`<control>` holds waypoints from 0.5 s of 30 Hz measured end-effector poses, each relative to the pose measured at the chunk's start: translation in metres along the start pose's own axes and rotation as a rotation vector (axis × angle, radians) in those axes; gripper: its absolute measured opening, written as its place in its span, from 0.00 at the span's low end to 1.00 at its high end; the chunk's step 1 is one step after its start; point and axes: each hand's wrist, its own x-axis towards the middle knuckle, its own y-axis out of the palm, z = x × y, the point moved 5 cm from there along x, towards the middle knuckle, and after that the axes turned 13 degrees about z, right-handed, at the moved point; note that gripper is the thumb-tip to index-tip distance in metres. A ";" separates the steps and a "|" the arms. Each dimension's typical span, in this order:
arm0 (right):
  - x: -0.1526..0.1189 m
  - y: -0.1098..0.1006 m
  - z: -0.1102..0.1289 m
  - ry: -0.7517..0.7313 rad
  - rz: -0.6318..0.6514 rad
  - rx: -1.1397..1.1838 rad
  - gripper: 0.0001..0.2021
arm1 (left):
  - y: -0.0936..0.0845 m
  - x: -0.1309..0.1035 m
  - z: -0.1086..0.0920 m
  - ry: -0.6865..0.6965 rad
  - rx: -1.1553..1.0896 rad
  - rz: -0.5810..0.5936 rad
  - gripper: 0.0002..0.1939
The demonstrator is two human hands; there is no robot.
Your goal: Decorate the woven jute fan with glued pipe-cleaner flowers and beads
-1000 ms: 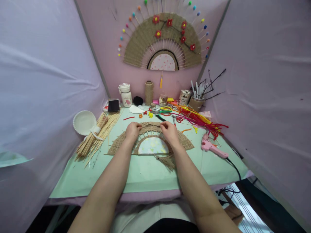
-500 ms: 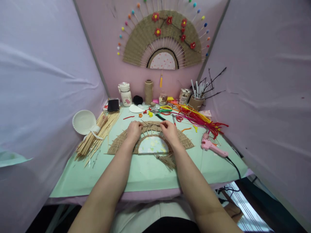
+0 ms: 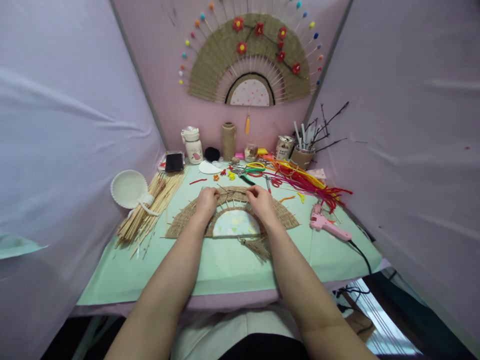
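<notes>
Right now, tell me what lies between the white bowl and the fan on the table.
A bundle of thin sticks with a white tie lies between the bowl and the fan in the head view.

White lidded bottle (image 3: 193, 146) upright at back of mint-green counter (image 3: 232, 270), left of tall brown twine spool (image 3: 228, 142); round white fluted bowl (image 3: 129, 189) beside pale stick bundle (image 3: 148, 212)

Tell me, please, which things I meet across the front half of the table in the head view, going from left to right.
Wooden sticks → left hand → right hand → orange strip → yellow piece → pink glue gun
</notes>
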 end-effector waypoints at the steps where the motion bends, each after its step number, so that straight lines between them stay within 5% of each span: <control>1: 0.000 0.000 0.000 0.002 0.000 -0.001 0.07 | 0.000 0.000 0.000 0.001 0.000 0.000 0.10; 15: -0.001 -0.002 0.002 0.006 0.012 -0.002 0.08 | -0.003 -0.004 0.001 -0.012 -0.024 0.026 0.11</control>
